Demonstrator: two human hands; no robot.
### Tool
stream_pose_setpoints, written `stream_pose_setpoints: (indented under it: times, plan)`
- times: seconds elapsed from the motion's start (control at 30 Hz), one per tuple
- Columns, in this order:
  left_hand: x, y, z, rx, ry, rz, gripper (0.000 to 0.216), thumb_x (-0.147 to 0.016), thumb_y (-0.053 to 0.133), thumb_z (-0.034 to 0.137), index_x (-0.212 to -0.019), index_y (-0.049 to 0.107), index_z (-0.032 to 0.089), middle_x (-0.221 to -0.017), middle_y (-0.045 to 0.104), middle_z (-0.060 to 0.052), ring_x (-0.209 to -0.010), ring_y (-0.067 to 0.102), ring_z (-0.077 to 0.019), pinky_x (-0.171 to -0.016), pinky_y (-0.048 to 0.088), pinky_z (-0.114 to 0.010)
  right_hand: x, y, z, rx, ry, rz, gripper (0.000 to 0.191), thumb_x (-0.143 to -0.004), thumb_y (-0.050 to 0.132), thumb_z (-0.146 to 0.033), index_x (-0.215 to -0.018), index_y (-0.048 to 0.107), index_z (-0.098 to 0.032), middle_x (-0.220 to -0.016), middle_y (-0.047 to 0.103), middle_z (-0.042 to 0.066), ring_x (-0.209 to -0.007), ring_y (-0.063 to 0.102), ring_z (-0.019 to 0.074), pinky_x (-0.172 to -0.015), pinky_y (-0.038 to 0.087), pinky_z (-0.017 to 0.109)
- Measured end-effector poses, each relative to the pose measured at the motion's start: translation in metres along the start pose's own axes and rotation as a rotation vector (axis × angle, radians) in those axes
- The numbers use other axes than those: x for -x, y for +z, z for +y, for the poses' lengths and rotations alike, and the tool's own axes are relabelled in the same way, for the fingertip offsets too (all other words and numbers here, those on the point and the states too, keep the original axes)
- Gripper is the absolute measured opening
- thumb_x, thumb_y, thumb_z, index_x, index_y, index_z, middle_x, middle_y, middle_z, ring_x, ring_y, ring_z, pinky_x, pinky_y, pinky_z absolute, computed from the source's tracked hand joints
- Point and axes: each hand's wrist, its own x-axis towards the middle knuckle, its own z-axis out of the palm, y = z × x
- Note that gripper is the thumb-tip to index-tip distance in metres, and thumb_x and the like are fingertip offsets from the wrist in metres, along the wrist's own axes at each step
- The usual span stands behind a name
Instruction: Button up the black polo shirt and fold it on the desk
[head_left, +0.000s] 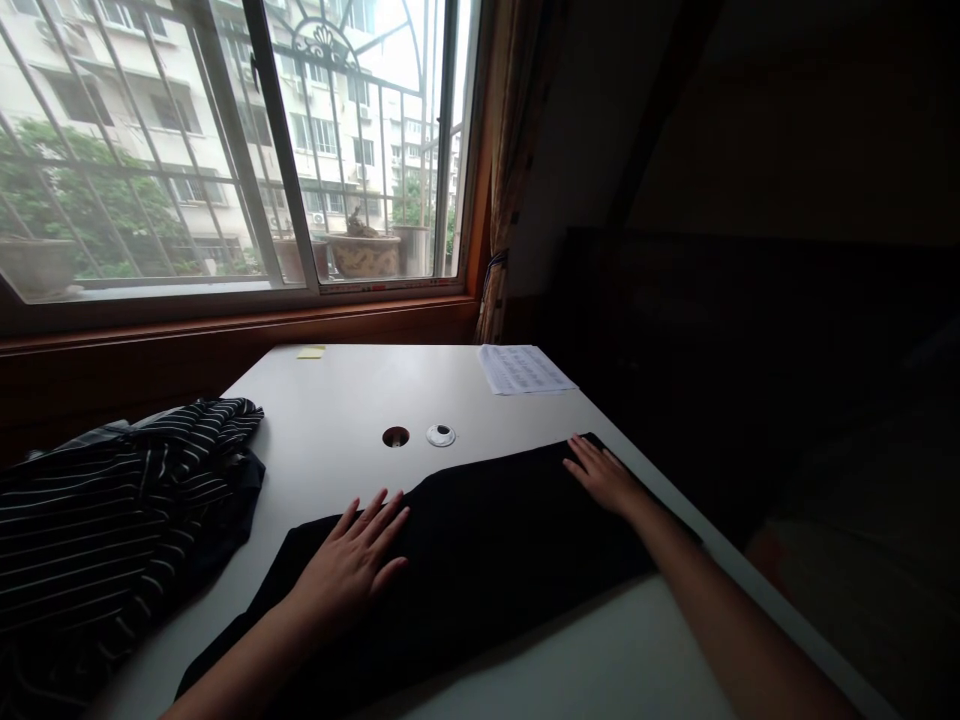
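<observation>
A black folded garment (487, 550), perhaps trousers, lies stretched out across the white table (352, 390). Flat on its left part rests my left hand (360, 555), fingers spread and holding nothing. Over at the garment's far right end, my right hand (602, 474) lies palm down near its upper edge, fingers extended. Part of the cloth is hidden beneath my left forearm. Its exact kind is hard to tell in the dim light.
Striped black-and-white clothing (112, 520) is heaped at the table's left. Behind the garment are a round cable hole (396, 437) and its cover (441, 435). Printed sheets (525, 369) and a yellow sticky note (310, 352) lie toward the barred window (360, 150).
</observation>
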Motion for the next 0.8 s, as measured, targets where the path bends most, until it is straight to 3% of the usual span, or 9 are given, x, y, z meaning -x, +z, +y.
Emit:
stream_pose_setpoints:
  times: [0.53,0.8]
  plan:
    - [0.003,0.000,0.003,-0.014,-0.054,-0.026,0.059,-0.102,0.030,0.056,-0.155,0.020,0.033,-0.162,0.020,-0.001,-0.148,0.026,-0.0280,-0.120,0.021,-0.052,-0.025,0.006,0.034,0.066,0.159,-0.060,0.072,-0.097,0.018,-0.061,-0.157,0.022,-0.021,-0.164,0.021,0.005,-0.150,0.021,0.0273,-0.118,0.024,0.054]
    - [0.003,0.000,0.003,-0.007,-0.056,-0.029,0.059,-0.102,0.031,0.056,-0.156,0.019,0.032,-0.162,0.020,-0.001,-0.148,0.024,-0.0277,-0.121,0.020,-0.052,-0.026,0.013,0.038,0.058,0.182,0.020,0.069,-0.098,0.020,-0.059,-0.155,0.029,-0.020,-0.161,0.030,0.007,-0.148,0.028,0.0280,-0.117,0.027,0.053]
